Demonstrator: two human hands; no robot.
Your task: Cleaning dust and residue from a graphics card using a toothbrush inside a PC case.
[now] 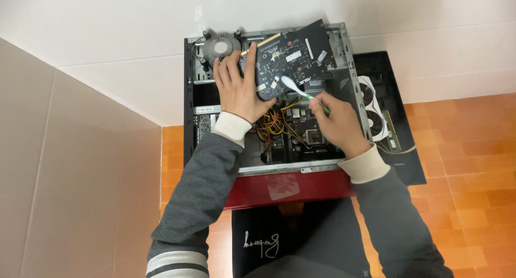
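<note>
Right hand (337, 123) pinching toothbrush (296, 89); left hand (238, 85) fingers spread, gripping circuit board (293, 55) edge.

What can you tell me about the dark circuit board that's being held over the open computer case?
The dark rectangular circuit board is a bare card, component side up, with small chips, pale labels and a yellow strip along its upper left edge. It lies tilted over the open grey metal computer case. The left hand steadies its left edge, while the right hand presses the white head of a green-handled brush against its lower edge.
</note>
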